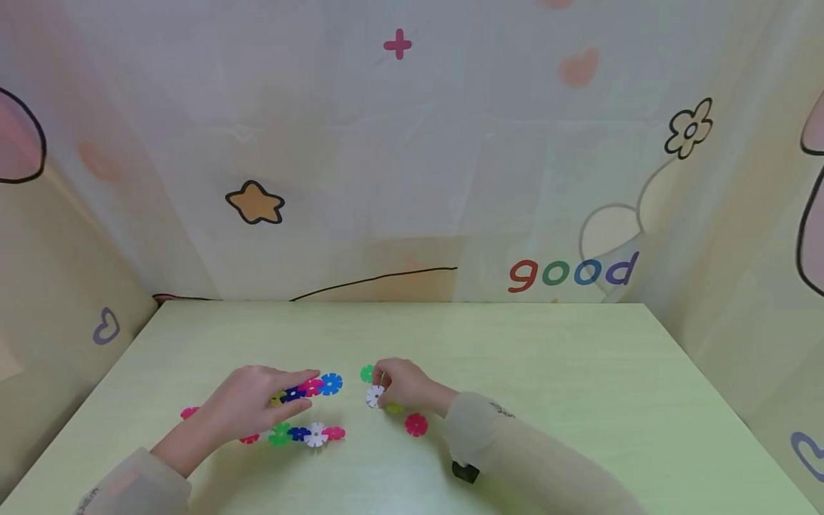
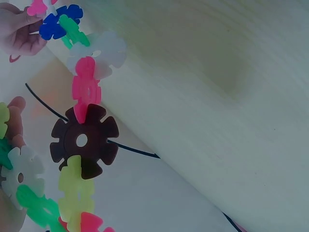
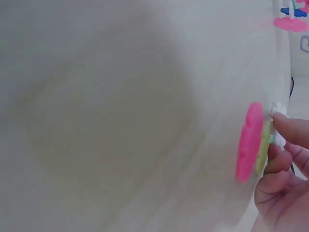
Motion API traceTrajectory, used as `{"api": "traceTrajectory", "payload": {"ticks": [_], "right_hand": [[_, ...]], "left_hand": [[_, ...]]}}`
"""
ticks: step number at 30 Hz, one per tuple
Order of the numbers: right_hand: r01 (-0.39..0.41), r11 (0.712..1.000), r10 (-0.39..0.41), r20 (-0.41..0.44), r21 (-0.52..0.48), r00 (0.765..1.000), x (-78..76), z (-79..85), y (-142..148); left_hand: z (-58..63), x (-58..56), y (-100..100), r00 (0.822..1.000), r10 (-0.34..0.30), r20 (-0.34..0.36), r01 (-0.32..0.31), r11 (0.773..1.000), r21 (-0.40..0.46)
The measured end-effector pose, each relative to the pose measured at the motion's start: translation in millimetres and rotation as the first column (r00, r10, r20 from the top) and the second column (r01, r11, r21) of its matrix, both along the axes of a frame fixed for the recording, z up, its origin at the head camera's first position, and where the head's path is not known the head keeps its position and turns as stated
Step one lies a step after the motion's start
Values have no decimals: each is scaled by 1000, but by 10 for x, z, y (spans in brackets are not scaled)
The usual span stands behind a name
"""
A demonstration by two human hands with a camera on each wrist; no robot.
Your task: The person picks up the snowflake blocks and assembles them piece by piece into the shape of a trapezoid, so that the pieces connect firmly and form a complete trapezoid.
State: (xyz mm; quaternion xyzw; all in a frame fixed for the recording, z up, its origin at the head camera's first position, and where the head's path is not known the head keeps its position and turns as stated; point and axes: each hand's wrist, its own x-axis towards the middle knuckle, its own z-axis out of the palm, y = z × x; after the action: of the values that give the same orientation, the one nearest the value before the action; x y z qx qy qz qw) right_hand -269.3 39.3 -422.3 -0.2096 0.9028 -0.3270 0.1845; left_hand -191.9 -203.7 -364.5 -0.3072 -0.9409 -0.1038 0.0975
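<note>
In the head view my left hand (image 1: 257,400) holds a chain of interlocking flower-shaped plastic discs, thumb and fingers on either side of it. A navy disc (image 1: 294,394), a pink disc and a blue disc (image 1: 331,384) show from that hand's grip. Below it runs another row with a green disc (image 1: 280,434) and a white disc (image 1: 316,434). My right hand (image 1: 407,386) pinches a white disc (image 1: 375,396), with a green disc (image 1: 368,374) beside it. A yellow-green disc (image 1: 394,408) lies partly hidden under the right fingers.
A pink disc (image 1: 416,425) lies near the right wrist. Under the right sleeve shows a small black object (image 1: 465,472). A pale table (image 1: 566,372) stretches to a printed curtain (image 1: 412,179) at the back and sides. In the left wrist view a dark disc (image 2: 72,125) hangs in the chain.
</note>
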Motion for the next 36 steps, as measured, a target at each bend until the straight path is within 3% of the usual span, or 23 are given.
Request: {"api": "traceTrajectory", "payload": {"ticks": [8, 19, 26, 36], "right_hand": [[-21, 993, 21, -3, -113, 1000, 45, -2, 347], [108, 932, -62, 140, -346, 988, 170, 172, 775], [137, 906, -75, 168, -400, 983, 287, 355, 844], [109, 876, -27, 178, -469, 984, 454, 534, 781]], "left_hand": [[8, 18, 72, 999, -22, 25, 22, 1000, 6], [27, 54, 267, 997, -72, 37, 72, 997, 4], [26, 44, 426, 993, -103, 53, 104, 995, -11], [28, 17, 599, 984, -125, 129, 126, 992, 0]]}}
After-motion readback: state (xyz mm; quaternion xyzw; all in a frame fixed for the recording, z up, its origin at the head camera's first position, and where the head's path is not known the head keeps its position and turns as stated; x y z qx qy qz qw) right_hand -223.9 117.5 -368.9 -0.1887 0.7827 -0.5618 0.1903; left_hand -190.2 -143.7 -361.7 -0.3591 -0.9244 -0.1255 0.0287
